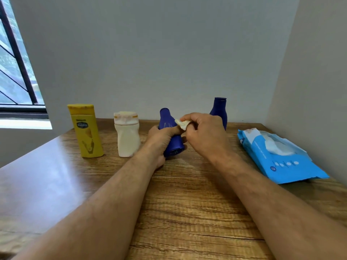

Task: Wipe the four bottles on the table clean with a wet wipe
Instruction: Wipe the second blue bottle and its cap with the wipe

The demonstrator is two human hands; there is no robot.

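The left hand [159,139] was wrapped around the middle of a dark blue bottle [170,128], fingers curled over its front and thumb behind, holding it tilted with the cap end leaning away toward the wall and the base lifted toward the camera, just above the surface [187,203]. The right hand [204,132] was closed on a small, crumpled wet wipe [183,124], pinched between thumb and fingertips and pressed against the upper side of that bottle, just beside the left index finger. The wipe looked off-white to yellowish. The two hands were close together, nearly touching over the bottle.

To the left of the held bottle stood a cream-white bottle [127,135], upright, with a soiled flip cap, and further left a yellow bottle [86,131] with a yellow cap and a dark oval label, also upright. Behind the right hand, near the wall, a second dark blue bottle [219,111] stood upright, its lower part hidden by the hand.

At the right edge of the wooden surface lay a light blue pack of wet wipes [279,160], its flap open and a white wipe puffed out of the opening. A window [15,72] with dark bars showed at the far left.
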